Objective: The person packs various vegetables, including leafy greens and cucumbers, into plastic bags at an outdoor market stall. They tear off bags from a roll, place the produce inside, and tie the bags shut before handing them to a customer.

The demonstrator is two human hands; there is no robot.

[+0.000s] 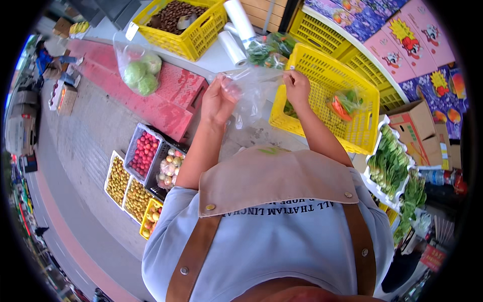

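A clear plastic bag (253, 94) is stretched between my two hands. My left hand (217, 99) has hold of its left side, some fingers showing through the film. The bag's other top edge is pinched in my right hand (297, 87), which is over the near left part of a yellow plastic crate (341, 73). Inside that crate lies a bagged bundle of orange and green vegetables (345, 104). More leafy greens (289, 109) show partly behind my right forearm. Just beyond the hands, bagged green vegetables (269, 49) sit beside rolls of plastic bags (232, 48).
Brown nuts fill another yellow crate (203, 37). Bagged round green vegetables (142, 73) rest on a red metal ramp (169, 98). Fruit crates (130, 154) stand on the left ground. Leafy greens (388, 166) and cartons (413, 132) are at right. A person (56, 62) is far left.
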